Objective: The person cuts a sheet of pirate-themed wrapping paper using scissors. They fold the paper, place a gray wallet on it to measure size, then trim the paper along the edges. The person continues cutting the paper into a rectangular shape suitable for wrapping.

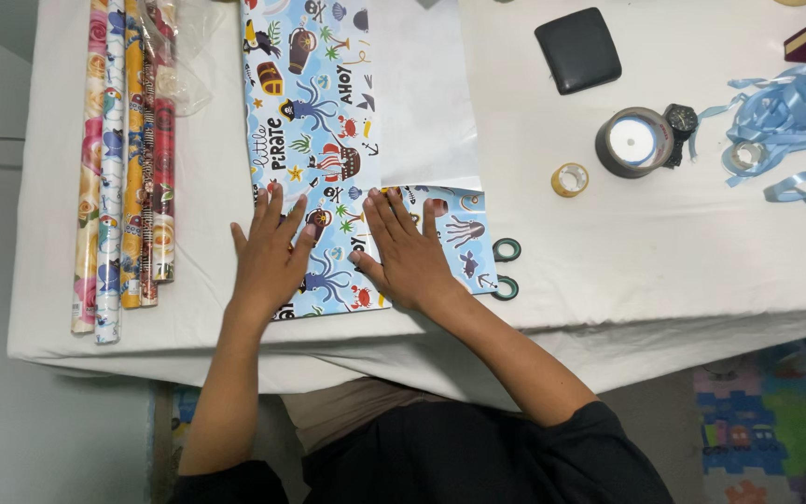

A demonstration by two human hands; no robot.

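A sheet of blue wrapping paper point(314, 103) printed with cartoon sea pictures lies on the white table point(655, 252). Its right part is folded over, showing the white underside point(422, 93). My left hand point(270, 254) lies flat with fingers spread on the paper's near left part. My right hand point(406, 252) presses flat beside it, fingertips at the edge of the white fold. Green scissor handles point(507, 268) stick out from under the paper's near right corner.
Several rolls of wrapping paper point(123, 159) lie along the table's left side. A black case point(577, 49), a wide ribbon spool point(633, 142), a black watch point(679, 121), a small tape roll point(570, 179) and loose light blue ribbon point(795, 121) occupy the right.
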